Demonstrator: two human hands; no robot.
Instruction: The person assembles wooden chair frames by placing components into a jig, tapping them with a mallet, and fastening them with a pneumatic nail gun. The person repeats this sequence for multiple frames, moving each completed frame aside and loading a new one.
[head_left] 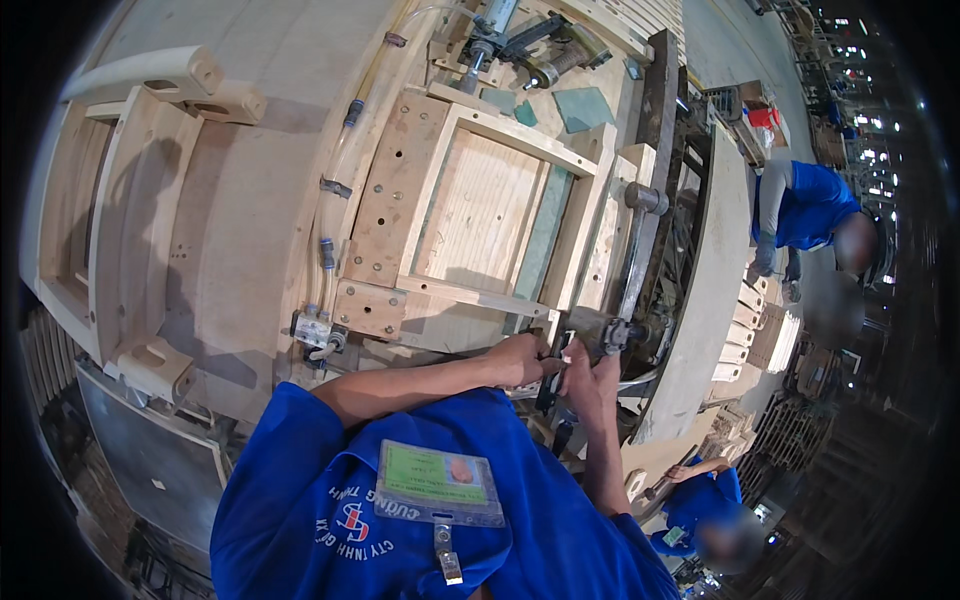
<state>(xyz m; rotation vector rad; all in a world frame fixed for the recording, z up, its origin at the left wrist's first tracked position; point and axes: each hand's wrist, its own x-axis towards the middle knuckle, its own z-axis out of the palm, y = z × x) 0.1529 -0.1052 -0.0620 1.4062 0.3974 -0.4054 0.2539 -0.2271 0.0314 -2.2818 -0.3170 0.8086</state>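
A pale rectangular wooden frame (475,291) lies in front of me, flat against a bolted wooden jig board (385,195). At its near right corner my two hands are close together. My left hand (515,362) reaches in from the left with fingers curled in a pinch. Beside it, my right hand (592,380) is closed, its thumb toward the left fingers. A black object (548,390) shows between and below the hands; its kind and what the fingertips hold are hidden. Just beyond the right hand is a metal clamp fitting (615,335).
Left, an assembled wooden frame (110,215) stands on the bench. An air valve (318,330) with hoses sits left of the jig. A metal rod with a cylindrical head (646,198) runs along the right. Green pieces (583,108) lie beyond. Two co-workers (815,205) are at right.
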